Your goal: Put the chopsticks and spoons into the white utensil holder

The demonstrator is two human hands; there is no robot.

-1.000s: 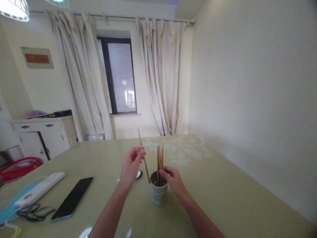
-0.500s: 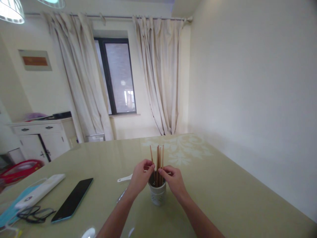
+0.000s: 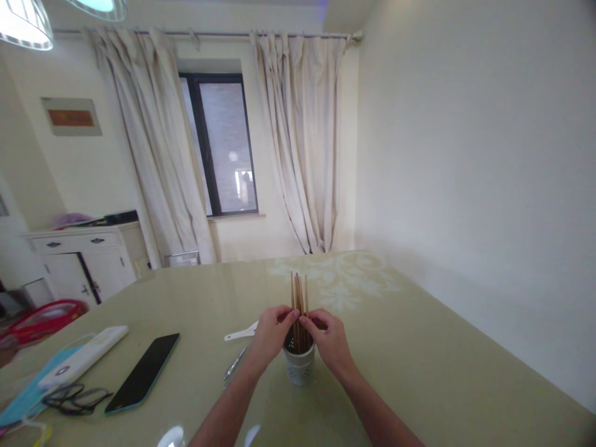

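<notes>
A white cup (image 3: 300, 370) with a pierced pattern stands upright on the table, and several wooden chopsticks (image 3: 298, 292) rise out of it. From the left, my left hand (image 3: 274, 332) pinches the chopsticks between thumb and fingers just above the rim. My right hand (image 3: 328, 335) closes on them from the other side, its thumb close to the left thumb. Both hands partly cover the chopsticks. Beside my left wrist lie a white spoon (image 3: 239, 333) and a shiny metal utensil (image 3: 235, 363), partly hidden by the forearm.
On the left of the table (image 3: 419, 366) lie a black phone (image 3: 143, 372), glasses (image 3: 77, 399), a white power strip (image 3: 86, 356) and a blue face mask (image 3: 32, 388). White objects (image 3: 172, 437) show at the front edge. A wall (image 3: 488, 186) borders the right side.
My left hand has moved right, towards the right hand. The leftmost chopstick, apart and leaning before, now stands close against the others. The view has shifted slightly.
</notes>
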